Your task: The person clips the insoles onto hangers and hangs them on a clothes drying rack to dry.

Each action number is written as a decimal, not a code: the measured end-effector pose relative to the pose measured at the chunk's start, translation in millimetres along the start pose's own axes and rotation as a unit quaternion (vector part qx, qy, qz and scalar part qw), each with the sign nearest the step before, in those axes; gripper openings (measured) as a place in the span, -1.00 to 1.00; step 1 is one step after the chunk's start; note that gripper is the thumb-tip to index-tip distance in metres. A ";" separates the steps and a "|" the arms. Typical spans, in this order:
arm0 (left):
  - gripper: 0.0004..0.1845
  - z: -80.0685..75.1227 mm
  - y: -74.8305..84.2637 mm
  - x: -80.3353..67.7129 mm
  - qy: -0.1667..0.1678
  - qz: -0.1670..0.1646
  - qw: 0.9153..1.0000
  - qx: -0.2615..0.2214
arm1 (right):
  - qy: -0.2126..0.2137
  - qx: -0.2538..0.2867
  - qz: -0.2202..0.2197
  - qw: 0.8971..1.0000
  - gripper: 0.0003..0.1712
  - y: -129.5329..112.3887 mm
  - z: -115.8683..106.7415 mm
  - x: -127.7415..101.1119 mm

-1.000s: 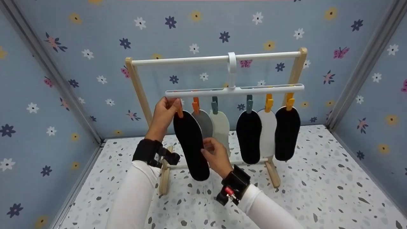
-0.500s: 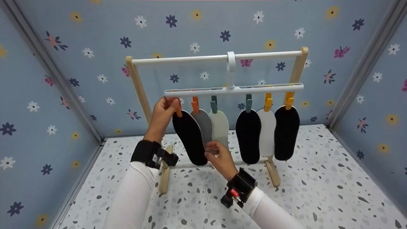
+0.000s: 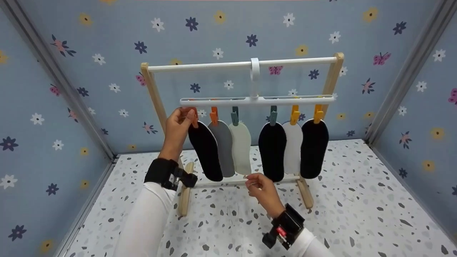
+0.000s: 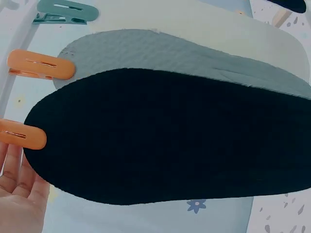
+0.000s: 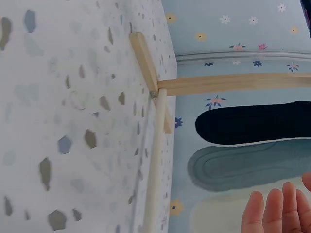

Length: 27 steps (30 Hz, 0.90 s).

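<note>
On the white clip hanger (image 3: 257, 101) hooked over the top bar of the wooden rack (image 3: 151, 89), I've got six insoles dangling in a row. My left hand (image 3: 178, 126) is up at the hanger's left end, fingers curled around the orange clip (image 3: 195, 121) that holds the black insole (image 3: 205, 150). In the left wrist view that clip (image 4: 22, 134) sits right against my fingertips (image 4: 19, 187) and the insole (image 4: 165, 136) fills most of the frame, so it's hanging from the leftmost clip, touching the grey insole (image 3: 224, 148) just to its right.

My right hand (image 3: 260, 185) is down below the hanger, in front of the rack's lower crossbar (image 3: 221, 182), just under the tip of the cream insole (image 3: 241, 148). It's holding nothing; the fingers look loosely bent in the head view and fairly straight in the wrist view (image 5: 277, 211), so I'd call it relaxed.

Further right along the hanger, past the hook, hang another black insole (image 3: 272, 150), a white insole (image 3: 293, 146) and a third black insole (image 3: 314, 148), on teal and yellow clips. The whole rack stands on a speckled floor (image 3: 357, 214).
</note>
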<state>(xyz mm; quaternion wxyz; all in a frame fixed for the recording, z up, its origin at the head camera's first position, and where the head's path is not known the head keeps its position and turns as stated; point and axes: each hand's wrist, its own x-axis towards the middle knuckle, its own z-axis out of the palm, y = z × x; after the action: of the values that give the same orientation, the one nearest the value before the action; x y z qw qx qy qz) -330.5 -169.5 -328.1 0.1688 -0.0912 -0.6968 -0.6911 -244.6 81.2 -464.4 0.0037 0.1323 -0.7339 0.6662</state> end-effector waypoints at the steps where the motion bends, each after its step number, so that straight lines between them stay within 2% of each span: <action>1: -0.66 0.2 -0.5 0.2 0.002 0.003 1.000 -0.003 | 0.001 0.001 -0.002 1.000 -0.73 -1.1 -2.4 -3.2; 4: -0.68 0.5 -1.9 0.4 0.011 0.001 1.000 -0.015 | 0.004 -0.005 0.005 1.000 -0.74 3.9 -9.6 -8.5; 9: -0.70 -0.4 -5.5 -0.7 0.024 -0.009 0.999 -0.031 | 0.006 -0.001 0.025 1.000 -0.73 26.2 -21.7 -11.0; 21: -0.58 -4.2 -20.4 -9.4 0.063 -0.035 0.997 0.000 | 0.012 0.007 0.055 0.998 -0.71 40.5 -35.9 -23.0; 27: -0.50 -8.6 -25.5 -18.6 0.043 -0.043 0.998 0.002 | 0.017 0.016 0.063 0.998 -0.67 48.4 -40.1 -30.7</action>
<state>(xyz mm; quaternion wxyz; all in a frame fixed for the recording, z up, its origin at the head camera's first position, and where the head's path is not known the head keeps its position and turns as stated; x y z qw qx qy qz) -321.5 -176.8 -358.7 0.1687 -0.0308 -0.6939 -0.6994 -231.4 130.0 -512.8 -0.0276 0.0745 -0.7296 0.6793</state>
